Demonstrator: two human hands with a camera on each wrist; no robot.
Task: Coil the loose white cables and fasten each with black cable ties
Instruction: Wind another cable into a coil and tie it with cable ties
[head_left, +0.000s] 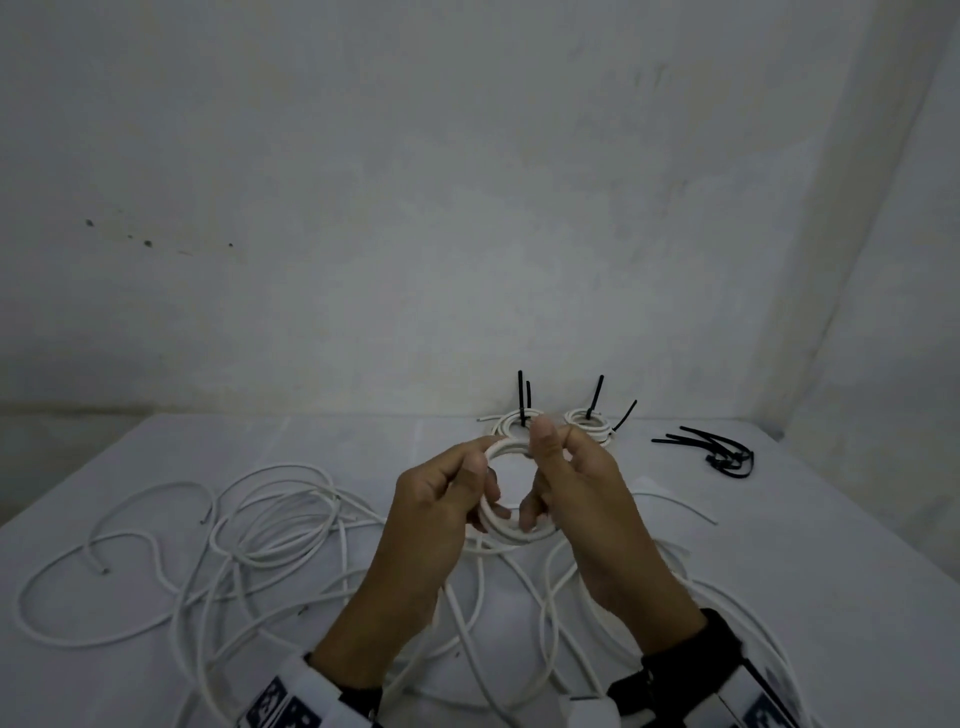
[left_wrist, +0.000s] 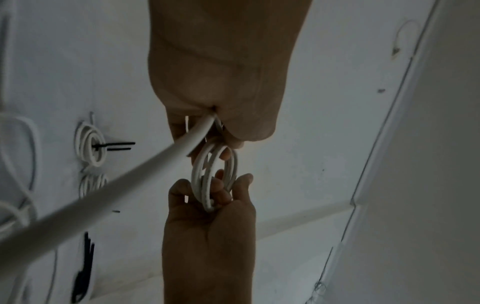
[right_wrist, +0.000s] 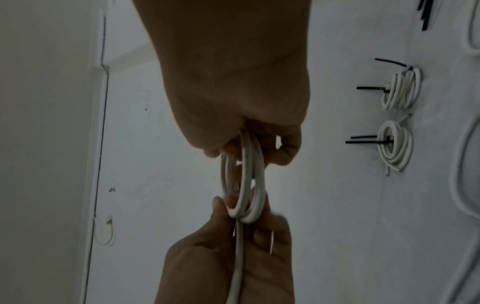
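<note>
I've got both hands up over the white bench (head_left: 779, 545), sharing one small coil of white round cable (head_left: 506, 525). My left hand (head_left: 441, 499) curls its fingers round the coil's left side; my right hand (head_left: 576, 483) pinches the right side, thumb pointing up. A loose tail of that cable runs from the left hand down past its wrist camera (big and blurred there). Under my wrists lies a tangle of loose white cables (head_left: 270, 519). At the far edge sit two finished white coils (head_left: 511, 423) (head_left: 589, 422), each with black ties sticking up. Spare black cable ties (head_left: 717, 449) lie to their right.
</note>
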